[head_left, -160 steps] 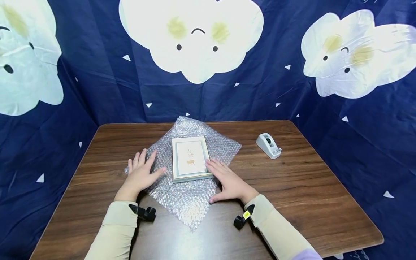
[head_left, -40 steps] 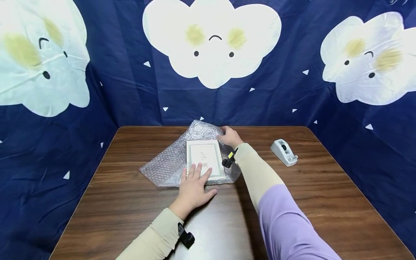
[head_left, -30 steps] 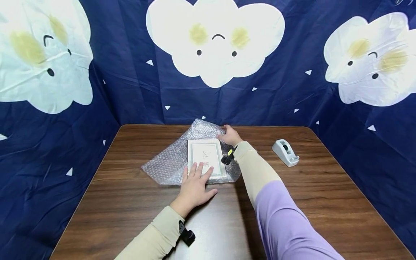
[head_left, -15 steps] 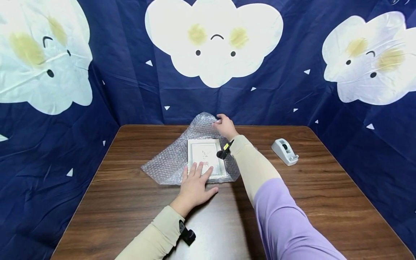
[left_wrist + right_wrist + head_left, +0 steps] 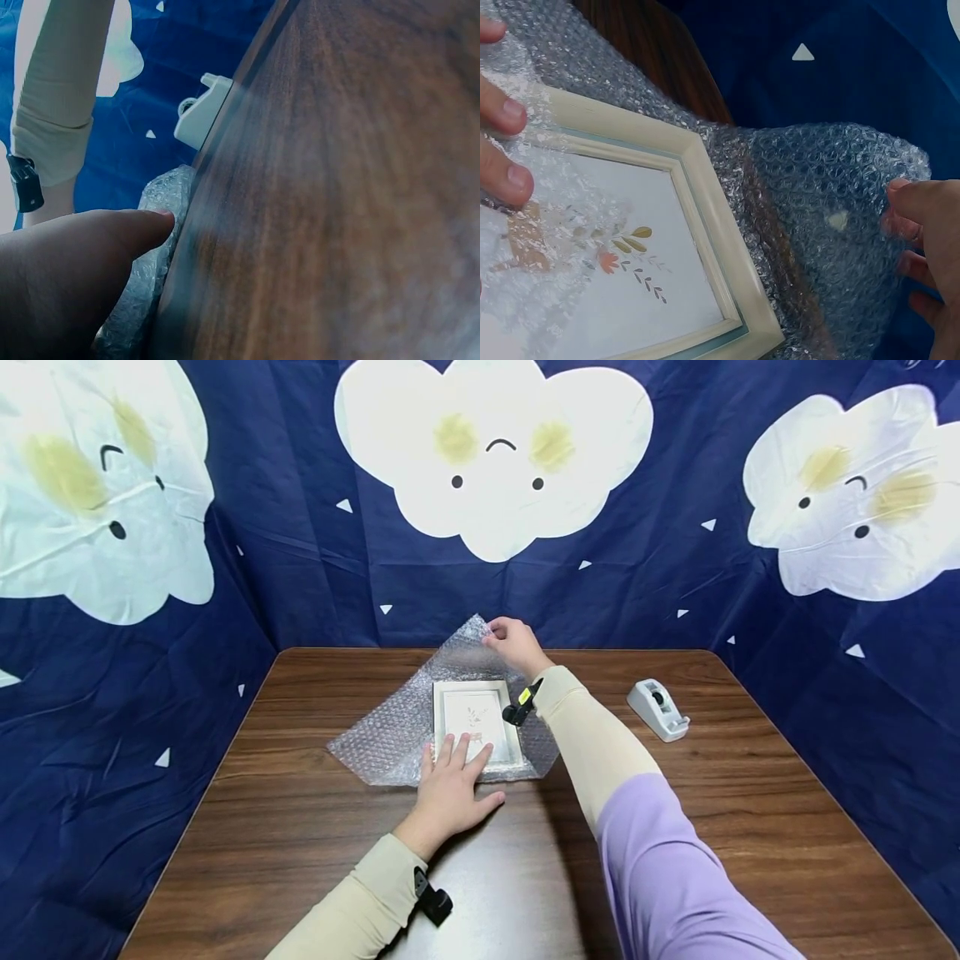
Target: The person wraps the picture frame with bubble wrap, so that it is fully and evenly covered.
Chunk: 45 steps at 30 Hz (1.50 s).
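Right hand (image 5: pixel 517 645) is pinching 1 bubble wrap (image 5: pixel 397 731) corner; left hand (image 5: pixel 448 789), spread, is pressing it over the frame (image 5: pixel 477 710), risking springback if lifting.

Cream picture frame (image 5: pixel 720 229), blue-grey band (image 5: pixel 724 339) inside; clear, bubble-dotted wrap (image 5: pixel 390 731); brown wood-grain bench (image 5: pixel 300 852); navy backdrop (image 5: pixel 300 585) with white clouds (image 5: pixel 491 410) and triangles (image 5: pixel 344 506); white tape dispenser (image 5: pixel 663 721).

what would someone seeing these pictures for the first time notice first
Probably the big white cloud, its face upside down, central on the navy backdrop behind the table. Next, the picture frame, partly covered by bubble wrap toward the table's far edge: the left hand rests over its near part, and the right hand pinches a raised corner of the wrap.
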Each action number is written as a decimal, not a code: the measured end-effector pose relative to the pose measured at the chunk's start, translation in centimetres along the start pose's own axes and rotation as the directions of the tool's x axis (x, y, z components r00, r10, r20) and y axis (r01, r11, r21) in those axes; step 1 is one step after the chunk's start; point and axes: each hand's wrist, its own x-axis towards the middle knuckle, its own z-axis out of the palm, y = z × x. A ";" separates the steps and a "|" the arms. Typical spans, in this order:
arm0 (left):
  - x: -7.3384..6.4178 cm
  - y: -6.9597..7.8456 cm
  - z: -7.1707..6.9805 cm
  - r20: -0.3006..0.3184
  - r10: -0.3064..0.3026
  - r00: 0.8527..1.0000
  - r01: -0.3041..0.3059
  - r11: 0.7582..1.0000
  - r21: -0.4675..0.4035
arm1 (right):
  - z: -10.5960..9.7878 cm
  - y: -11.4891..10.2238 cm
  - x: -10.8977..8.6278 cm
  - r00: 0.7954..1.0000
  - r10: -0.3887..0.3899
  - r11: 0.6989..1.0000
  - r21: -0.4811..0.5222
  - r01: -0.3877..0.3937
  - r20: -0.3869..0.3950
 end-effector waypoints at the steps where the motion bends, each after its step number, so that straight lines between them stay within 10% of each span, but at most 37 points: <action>1: 0.0 0.0 0.0 0.003 -0.004 1.000 0.004 1.000 0.002 | 0.0 -0.1 0.0 1.000 -0.012 1.000 -0.004 0.012 0.003; 17: 0.1 -0.1 0.1 0.017 0.003 1.000 -0.004 1.000 0.016 | -0.5 -0.8 -1.8 0.963 -0.263 0.953 -0.142 0.269 0.060; 30: 0.1 -0.2 0.0 0.031 0.008 0.999 -0.009 0.999 0.036 | -0.2 -0.3 -4.0 0.881 -0.438 0.869 -0.166 0.466 0.179; 40: 0.2 -0.1 -0.1 0.036 -0.002 0.999 0.001 1.000 0.028 | 0.4 0.2 -6.1 0.874 -0.414 0.830 -0.289 0.477 0.256; 45: 0.1 0.1 -0.4 0.031 -0.014 0.999 0.013 1.000 0.008 | 1.0 0.8 -7.0 0.836 -0.465 0.781 -0.311 0.542 0.292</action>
